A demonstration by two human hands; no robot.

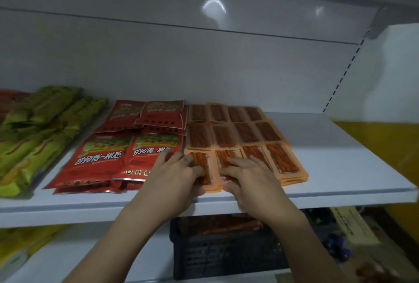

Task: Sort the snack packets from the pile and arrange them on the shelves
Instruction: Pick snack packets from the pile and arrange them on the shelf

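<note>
Up close from the head view, a white shelf [340,169] carries three kinds of snack packets side by side. Along its left end lie green packets [45,128], long and overlapping, their print too blurred to read. Next to them, toward the middle, sit red packets [102,158] in loose stacks. The two nearest the front edge show large white characters that appear to read "甘师傅一根芯", while the smaller lines beneath cannot be made out. Just right of the red ones, orange packets [247,133] form a neat grid – three rows from back to front, four across – each with a clear window showing reddish-brown sticks; no writing is legible on them.

Both hands rest on the front row of that grid, near the shelf's front edge. The left hand [179,174] lies released, fingers fairly straight across the seam between red and orange, thumb pressing the front-left orange stack. The right hand [249,180] covers the second stack, fingers on top and thumb at its front edge – whether it is grasping or only pressing, I cannot tell.

Below the shelf stands a black crate [215,255] holding more reddish packets.
</note>
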